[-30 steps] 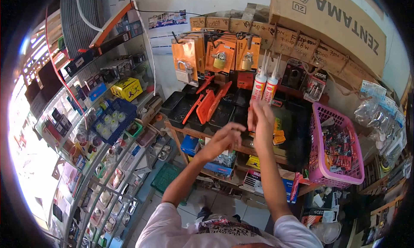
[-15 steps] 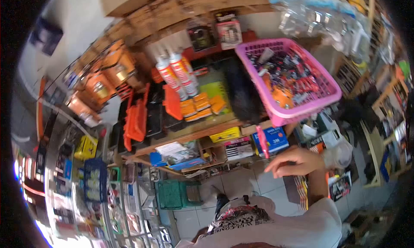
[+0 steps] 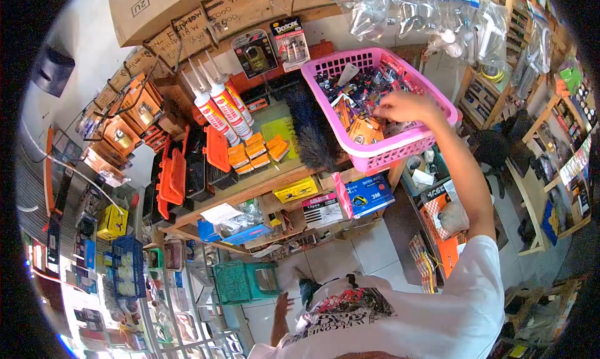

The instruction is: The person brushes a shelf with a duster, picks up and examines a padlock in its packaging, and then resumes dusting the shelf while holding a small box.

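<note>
My right hand (image 3: 406, 107) reaches into the pink plastic basket (image 3: 381, 151) on the wooden counter. Its fingers bend down together over a jumble of small packets (image 3: 369, 87); what they grip, if anything, is hidden. Close to the fingertips lies an orange packet (image 3: 364, 131). Low beside my body, my left hand (image 3: 282, 306) hangs with its fingers apart and holds nothing. A green plastic stool (image 3: 247, 283) stands near it on the tiled floor.
Left of the basket are a dark feather duster (image 3: 310, 131), small orange boxes (image 3: 255, 148), sealant tubes (image 3: 219, 106) and orange-lidded black cases (image 3: 172, 178). Under the counter sits a blue 3M box (image 3: 369, 195). Clear packaged goods (image 3: 431, 18) hang above right.
My right hand has moved up from in front of the counter into the basket. My left hand has come into view at the bottom. The camera view has shifted.
</note>
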A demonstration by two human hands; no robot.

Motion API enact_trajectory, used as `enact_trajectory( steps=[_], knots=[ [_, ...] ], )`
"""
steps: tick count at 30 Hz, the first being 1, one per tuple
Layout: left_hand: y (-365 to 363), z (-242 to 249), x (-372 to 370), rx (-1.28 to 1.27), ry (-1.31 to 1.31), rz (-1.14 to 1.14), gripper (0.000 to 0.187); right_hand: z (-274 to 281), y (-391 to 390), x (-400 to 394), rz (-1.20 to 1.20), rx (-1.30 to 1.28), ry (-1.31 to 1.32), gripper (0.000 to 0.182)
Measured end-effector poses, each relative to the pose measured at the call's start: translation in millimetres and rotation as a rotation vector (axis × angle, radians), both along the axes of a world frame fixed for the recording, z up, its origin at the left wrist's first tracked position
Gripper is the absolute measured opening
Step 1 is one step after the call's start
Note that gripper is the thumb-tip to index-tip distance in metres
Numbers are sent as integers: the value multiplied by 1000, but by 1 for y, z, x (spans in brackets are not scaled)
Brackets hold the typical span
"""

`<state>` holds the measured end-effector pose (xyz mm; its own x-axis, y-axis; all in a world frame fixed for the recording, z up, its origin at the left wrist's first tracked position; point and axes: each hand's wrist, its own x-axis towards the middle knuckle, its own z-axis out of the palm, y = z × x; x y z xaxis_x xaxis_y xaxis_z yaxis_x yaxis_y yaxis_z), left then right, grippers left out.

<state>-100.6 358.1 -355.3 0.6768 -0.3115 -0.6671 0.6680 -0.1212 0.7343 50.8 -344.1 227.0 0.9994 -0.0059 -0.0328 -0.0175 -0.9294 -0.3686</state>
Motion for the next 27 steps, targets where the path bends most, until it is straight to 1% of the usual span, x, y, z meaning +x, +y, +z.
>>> enact_trajectory(
  steps=[1,2,3,5,6,8,11,14,15,19,20,22,25,27],
  knots=[
    [2,-28,24,-210,1,-67,73,-13,3,14,29,-89,50,33],
    [-8,-38,42,-199,-35,-91,74,-17,5,22,58,-179,96,32],
    [-22,-31,37,-128,-62,-100,73,-14,9,23,56,-200,60,29],
    [-48,-12,32,103,-74,-88,72,-10,18,22,55,-242,-7,21],
    [-59,-6,24,170,-74,-83,72,-8,19,25,84,-169,20,19],
    [-78,8,24,217,-66,-83,71,-11,18,24,134,-18,88,15],
    [-92,27,18,244,-66,-70,70,-11,20,16,100,-66,17,16],
    [-87,35,9,284,-47,-52,69,-11,14,9,116,-11,-163,16],
    [-85,36,5,297,-34,-44,68,-4,16,2,94,-37,-234,15],
    [-68,29,-16,341,14,7,67,8,0,-4,77,149,-395,13],
    [-68,30,-18,342,18,16,66,6,-14,1,79,162,-341,19],
    [-69,32,-20,341,19,25,66,10,-24,-2,10,253,-378,31],
    [-81,36,-13,322,0,24,65,14,-32,-3,-96,204,-400,41],
    [-95,40,-5,299,-27,14,64,12,-36,-6,-100,176,-462,40]
  ],
)
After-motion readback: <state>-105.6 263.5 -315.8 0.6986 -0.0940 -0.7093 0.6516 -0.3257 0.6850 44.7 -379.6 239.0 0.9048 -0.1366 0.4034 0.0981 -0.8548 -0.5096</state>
